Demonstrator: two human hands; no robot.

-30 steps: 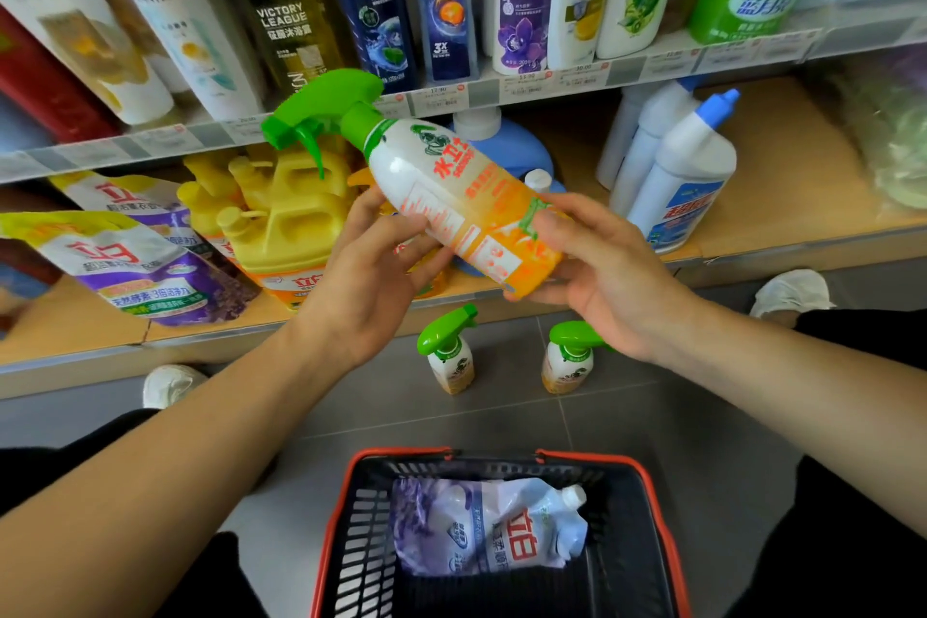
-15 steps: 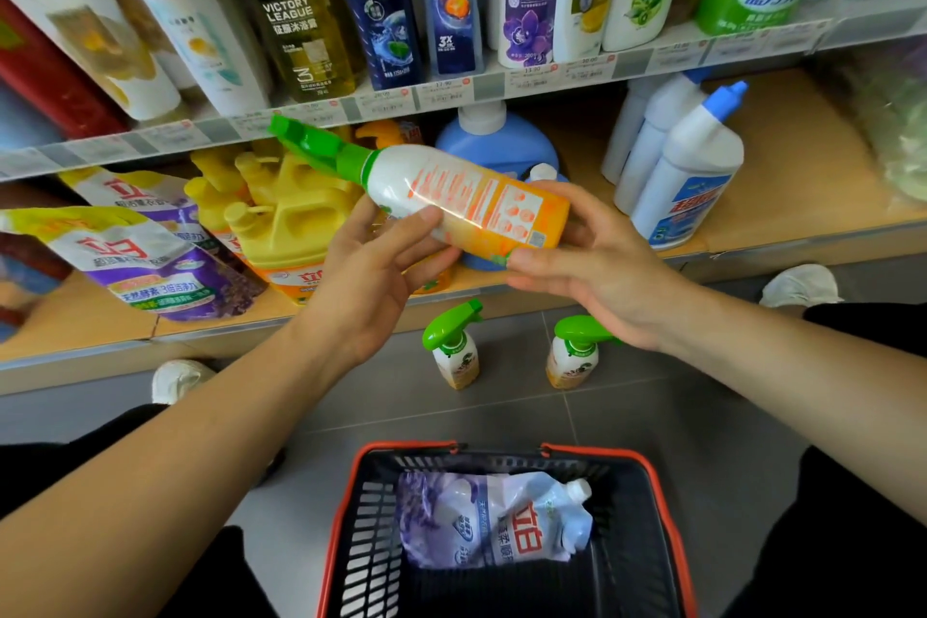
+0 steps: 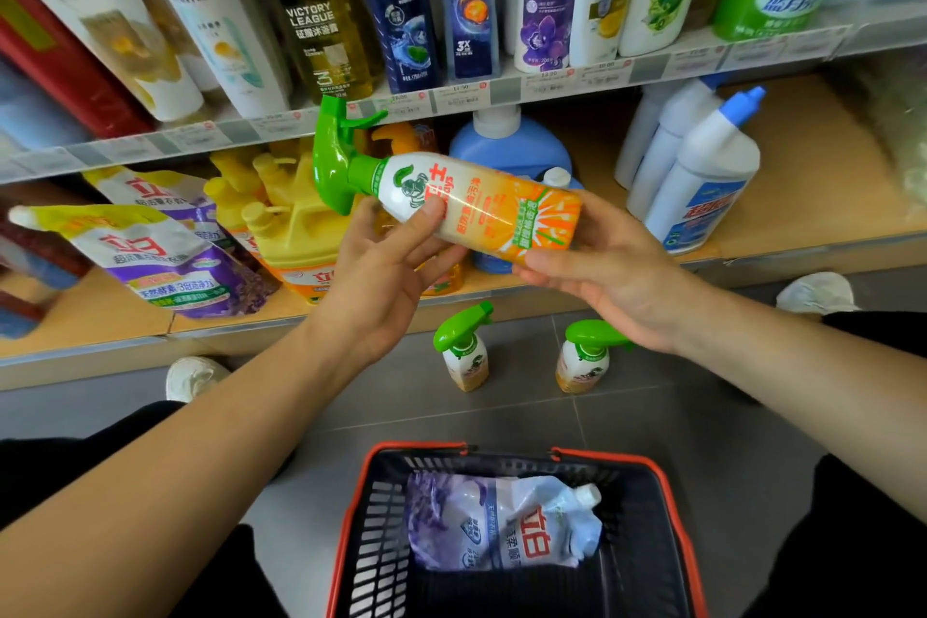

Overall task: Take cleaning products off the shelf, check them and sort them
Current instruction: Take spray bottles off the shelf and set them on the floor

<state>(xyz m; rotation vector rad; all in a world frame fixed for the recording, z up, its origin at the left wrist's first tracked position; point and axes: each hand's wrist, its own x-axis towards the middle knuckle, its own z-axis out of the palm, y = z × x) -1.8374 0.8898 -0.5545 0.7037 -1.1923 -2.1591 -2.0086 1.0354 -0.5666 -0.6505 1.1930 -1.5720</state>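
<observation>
A white-and-orange spray bottle [image 3: 481, 208] with a green trigger head lies sideways in front of the shelf, its front label toward me. My left hand [image 3: 386, 276] holds it near the neck, thumb on the label. My right hand [image 3: 597, 266] grips its orange base from below. Two more spray bottles stand on the floor, one on the left [image 3: 464, 349] and one on the right [image 3: 584, 356]. Below them sits a black basket with a red rim [image 3: 672, 507] holding a purple-and-white refill pouch [image 3: 501, 524].
The lower wooden shelf [image 3: 822, 156] carries refill pouches [image 3: 165, 256], yellow jugs [image 3: 286, 216], a blue jug [image 3: 511, 151] and white bottles with blue caps [image 3: 702, 176]. Shampoo bottles [image 3: 401, 5] fill the upper shelf. White shoes [image 3: 193, 376] rest on the grey floor.
Both hands have turned the spray bottle about its long axis: a second ago it tilted nozzle-up, then showed its back label, and now the front label faces me.
</observation>
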